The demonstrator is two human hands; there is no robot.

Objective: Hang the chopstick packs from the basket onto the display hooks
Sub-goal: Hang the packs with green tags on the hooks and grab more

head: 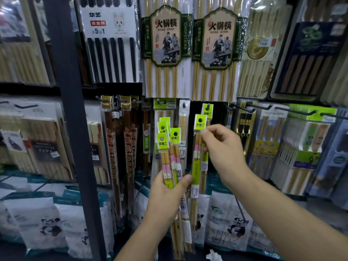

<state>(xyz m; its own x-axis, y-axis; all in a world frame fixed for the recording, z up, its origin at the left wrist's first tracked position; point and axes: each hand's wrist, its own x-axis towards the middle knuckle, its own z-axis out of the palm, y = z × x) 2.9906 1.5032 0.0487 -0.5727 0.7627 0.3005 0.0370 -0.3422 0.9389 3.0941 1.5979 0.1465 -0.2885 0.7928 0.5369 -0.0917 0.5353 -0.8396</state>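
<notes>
Hands (224,147) gripping chopstick packs (170,159), dark post (75,129) left

Left: dark post (75,129) — panda bags (228,221) below, crumpled paper (213,256) btm.

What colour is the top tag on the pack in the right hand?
Lime green tag, dark lettering, on the pack; head view shows it best.

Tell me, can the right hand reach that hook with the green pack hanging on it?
Probably yes. The right hand, pinching one pack, is just below the hook, and nothing sits between them.
</notes>
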